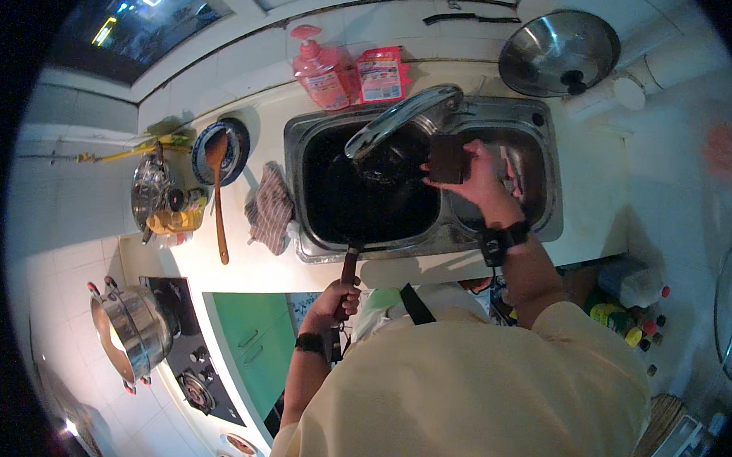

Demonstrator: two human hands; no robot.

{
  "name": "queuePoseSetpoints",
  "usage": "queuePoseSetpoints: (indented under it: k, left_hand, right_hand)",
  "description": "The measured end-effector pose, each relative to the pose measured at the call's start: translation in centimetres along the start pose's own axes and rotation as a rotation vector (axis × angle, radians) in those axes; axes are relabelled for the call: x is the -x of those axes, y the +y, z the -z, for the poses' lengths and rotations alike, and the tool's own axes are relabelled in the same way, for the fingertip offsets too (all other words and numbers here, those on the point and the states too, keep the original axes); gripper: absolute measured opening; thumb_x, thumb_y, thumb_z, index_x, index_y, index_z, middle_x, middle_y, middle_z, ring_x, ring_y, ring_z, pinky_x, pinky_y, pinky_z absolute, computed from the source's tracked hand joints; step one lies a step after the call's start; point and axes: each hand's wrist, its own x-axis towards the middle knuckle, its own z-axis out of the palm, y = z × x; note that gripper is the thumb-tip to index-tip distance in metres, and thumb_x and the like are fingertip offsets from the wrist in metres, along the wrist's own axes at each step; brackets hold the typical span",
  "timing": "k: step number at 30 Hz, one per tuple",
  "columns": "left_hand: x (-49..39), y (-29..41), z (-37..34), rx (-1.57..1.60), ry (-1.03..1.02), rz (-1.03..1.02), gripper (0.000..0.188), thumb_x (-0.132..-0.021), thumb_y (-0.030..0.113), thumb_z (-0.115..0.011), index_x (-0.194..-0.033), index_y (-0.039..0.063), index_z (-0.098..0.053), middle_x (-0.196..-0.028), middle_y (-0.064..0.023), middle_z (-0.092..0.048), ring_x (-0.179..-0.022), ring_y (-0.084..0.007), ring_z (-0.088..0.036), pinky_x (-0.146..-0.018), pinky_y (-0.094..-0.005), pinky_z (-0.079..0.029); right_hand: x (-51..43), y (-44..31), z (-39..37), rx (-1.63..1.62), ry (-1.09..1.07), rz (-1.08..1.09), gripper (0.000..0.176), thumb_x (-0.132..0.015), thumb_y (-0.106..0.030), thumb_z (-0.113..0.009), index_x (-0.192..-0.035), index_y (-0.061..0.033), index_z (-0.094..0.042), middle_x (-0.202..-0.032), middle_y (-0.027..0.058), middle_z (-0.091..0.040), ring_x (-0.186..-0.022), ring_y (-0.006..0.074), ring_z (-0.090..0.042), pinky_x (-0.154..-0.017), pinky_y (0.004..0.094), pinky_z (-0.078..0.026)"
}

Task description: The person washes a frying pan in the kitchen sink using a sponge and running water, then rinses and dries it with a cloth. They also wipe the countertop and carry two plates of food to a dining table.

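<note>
My left hand [342,300] grips the brown handle [349,268] of a dark wok [367,210] that lies in the left basin of a steel double sink [555,176]. In my right hand [483,180] is a dark brown rectangular block [447,159], perhaps a scouring sponge, raised over the divider between the basins. The chrome faucet [402,122] reaches over the wok. Beneath and beside my right hand, the right basin holds some pinkish items, too unclear to name.
Behind the sink stand a pink pump bottle [324,80] and a pink refill pouch [381,74]. A glass lid [561,52] leans at the back right. Left are a striped cloth [272,211], a wooden spatula [218,202] on a blue-rimmed bowl [241,153], and a steel pot [131,334] by the stove.
</note>
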Motion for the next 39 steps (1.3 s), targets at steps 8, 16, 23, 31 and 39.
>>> queuePoseSetpoints:
  k: [8, 16, 23, 31, 39]
  left_hand:
    - [1.2, -0.8, -0.4, -0.012, -0.029, -0.025, 0.023, -0.085, 0.005, -0.062, -0.103, 0.011, -0.049, -0.066, 0.0043, -0.044, -0.05, -0.0063, -0.038, -0.047, -0.0228, -0.031]
    - [1.5, -1.8, 0.6, 0.002, -0.027, -0.054, 0.02, -0.086, 0.006, -0.062, -0.101, 0.011, -0.051, -0.067, 0.0035, -0.045, -0.05, -0.0063, -0.039, -0.046, -0.0216, -0.033]
    - [0.8, -2.2, 1.6, 0.034, -0.085, -0.031, 0.017, -0.087, 0.007, -0.061, -0.1, 0.011, -0.051, -0.067, 0.0031, -0.046, -0.051, -0.0068, -0.042, -0.047, -0.0228, -0.035]
    - [0.6, -2.4, 2.2, 0.002, -0.075, -0.039, 0.021, -0.088, 0.009, -0.061, -0.105, 0.012, -0.05, -0.066, 0.0039, -0.045, -0.049, -0.0072, -0.039, -0.046, -0.0232, -0.032]
    - [0.1, -2.8, 2.6, 0.022, -0.107, -0.034, 0.022, -0.088, 0.009, -0.06, -0.107, 0.012, -0.05, -0.066, 0.0042, -0.044, -0.05, -0.0067, -0.039, -0.046, -0.0224, -0.032]
  right_hand:
    - [-9.8, 13.1, -2.3, -0.009, 0.111, -0.254, 0.021, -0.091, -0.013, -0.067, -0.112, -0.0105, -0.062, -0.111, 0.0109, -0.069, -0.103, 0.0306, -0.065, -0.088, 0.0512, -0.052]
    - [-12.6, 19.1, 0.5, 0.073, 0.196, -0.317, 0.017, -0.093, -0.017, -0.066, -0.107, -0.0092, -0.06, -0.096, 0.0086, -0.065, -0.086, 0.0243, -0.062, -0.074, 0.0422, -0.052]
    - [-14.2, 19.5, 1.4, 0.478, 0.397, -0.153, 0.029, -0.092, -0.04, -0.069, -0.088, -0.0153, -0.055, -0.063, -0.0023, -0.043, -0.048, 0.0111, -0.041, -0.042, 0.0272, -0.031]
    - [-14.1, 20.0, 0.7, 0.432, 0.546, -0.126, 0.042, -0.091, -0.044, -0.067, -0.068, -0.0143, -0.048, -0.06, 0.0003, -0.041, -0.049, 0.0162, -0.041, -0.045, 0.0318, -0.034]
    - [-11.7, 18.7, -0.9, -0.044, 0.354, -0.346, 0.039, -0.094, -0.058, -0.056, -0.114, -0.0261, -0.064, -0.069, 0.0041, -0.053, -0.063, 0.0226, -0.05, -0.058, 0.0436, -0.043]
